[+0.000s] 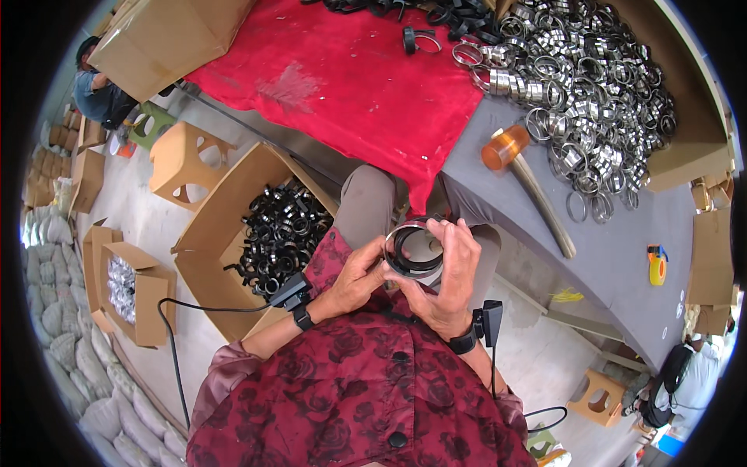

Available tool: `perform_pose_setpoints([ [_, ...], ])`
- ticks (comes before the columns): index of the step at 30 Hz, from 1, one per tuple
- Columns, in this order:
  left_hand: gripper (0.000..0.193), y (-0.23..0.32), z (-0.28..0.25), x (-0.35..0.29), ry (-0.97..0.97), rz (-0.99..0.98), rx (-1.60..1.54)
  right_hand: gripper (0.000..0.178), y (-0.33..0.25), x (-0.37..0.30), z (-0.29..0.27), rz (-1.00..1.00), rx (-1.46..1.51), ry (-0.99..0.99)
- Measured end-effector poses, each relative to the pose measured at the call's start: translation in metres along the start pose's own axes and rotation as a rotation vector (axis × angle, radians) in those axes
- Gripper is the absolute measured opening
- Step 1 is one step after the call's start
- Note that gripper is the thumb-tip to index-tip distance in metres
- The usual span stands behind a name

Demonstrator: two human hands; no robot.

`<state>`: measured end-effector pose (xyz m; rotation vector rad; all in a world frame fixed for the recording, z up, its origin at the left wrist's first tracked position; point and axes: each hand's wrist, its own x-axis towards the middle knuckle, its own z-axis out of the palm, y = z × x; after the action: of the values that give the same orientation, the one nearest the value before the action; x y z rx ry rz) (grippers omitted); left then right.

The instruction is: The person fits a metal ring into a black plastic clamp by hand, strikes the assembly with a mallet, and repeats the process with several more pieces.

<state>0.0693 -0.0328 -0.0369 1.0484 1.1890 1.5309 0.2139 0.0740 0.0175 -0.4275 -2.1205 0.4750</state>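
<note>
Above my lap, both my hands hold a shiny metal ring [394, 234] with a black ring [408, 265] set in or against it; I cannot tell how far the two are seated. My left hand [355, 275] grips the ring's left side between thumb and bent fingers. Curled around the right side is my right hand [449, 279], its fingers on the upper rim and its thumb at the lower edge. To the left, an open cardboard box [208, 268] contains a heap of black rings [284, 233], some with metal showing.
A large pile of metal rings [595, 93] covers the grey table's [615, 233] far right. Nearer lie a mallet [504, 148] with an amber head and a yellow-orange tape roll [657, 266]. Black rings [463, 19] sit beyond the red cloth [334, 74]. A stool [183, 159] and two people are farther off.
</note>
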Motion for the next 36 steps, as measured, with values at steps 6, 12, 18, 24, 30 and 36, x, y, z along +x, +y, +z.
perform_pose_setpoints([
  [6,0.025,-0.003,-0.001,-0.001,-0.018,-0.007,-0.014,0.093,0.001,-0.003,0.000,-0.008,-0.005,0.058],
  [12,0.018,-0.001,0.000,0.000,-0.051,-0.010,-0.116,0.091,0.004,-0.008,0.002,-0.041,-0.002,0.084],
  [18,0.021,-0.003,-0.004,-0.001,-0.084,-0.010,-0.100,0.088,0.004,-0.010,0.002,-0.023,-0.017,0.082],
  [24,0.027,-0.001,-0.004,0.001,-0.090,0.048,-0.115,0.089,0.003,-0.010,0.002,-0.009,-0.059,0.084],
  [30,0.030,-0.006,-0.006,0.001,-0.046,0.059,-0.052,0.090,0.004,-0.011,0.005,0.016,-0.048,0.079],
  [36,0.030,0.000,-0.004,0.001,-0.020,-0.016,-0.021,0.095,0.002,-0.012,0.006,0.062,-0.046,0.093],
])
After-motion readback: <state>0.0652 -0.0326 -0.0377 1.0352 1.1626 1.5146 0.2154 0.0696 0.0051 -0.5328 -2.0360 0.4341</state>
